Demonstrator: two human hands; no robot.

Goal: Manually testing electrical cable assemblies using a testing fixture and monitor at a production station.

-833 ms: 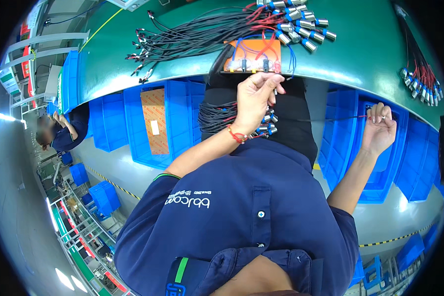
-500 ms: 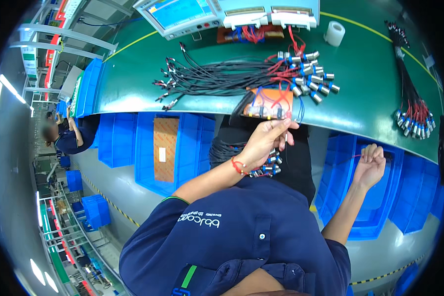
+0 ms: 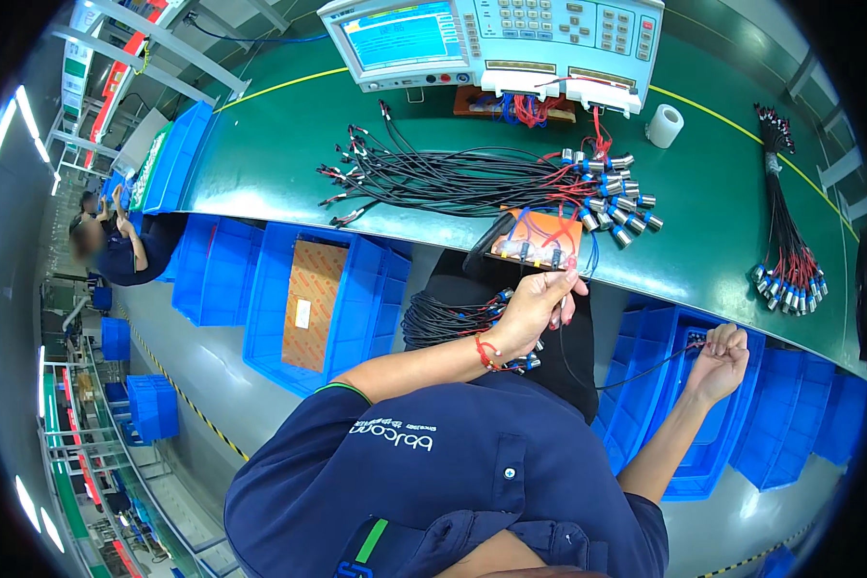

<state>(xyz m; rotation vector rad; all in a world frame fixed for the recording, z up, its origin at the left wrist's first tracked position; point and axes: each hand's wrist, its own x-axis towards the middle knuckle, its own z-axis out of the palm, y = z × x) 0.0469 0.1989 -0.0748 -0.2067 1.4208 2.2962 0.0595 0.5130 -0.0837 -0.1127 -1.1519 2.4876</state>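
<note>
A thin, round black cable (image 3: 643, 377) droops between the person's left hand (image 3: 532, 314), its fingers pinched on it just beside an orange rectangular block (image 3: 566, 237), and right hand (image 3: 721, 368), fingers curled around one end. Looks light and limp; probably best held near its ends.

The single view comes from the wearer's head, through the left of two fisheye lenses, and faces steeply down. It sits closest to the navy shirt (image 3: 356, 482), which looms across the lower middle of the frame. The left hand (image 3: 539, 310) appears just right of centre, the right hand (image 3: 720, 364) at middle right, the green bench (image 3: 703, 217) farther off across the top. Straight edges bow toward a dark rim.
</note>
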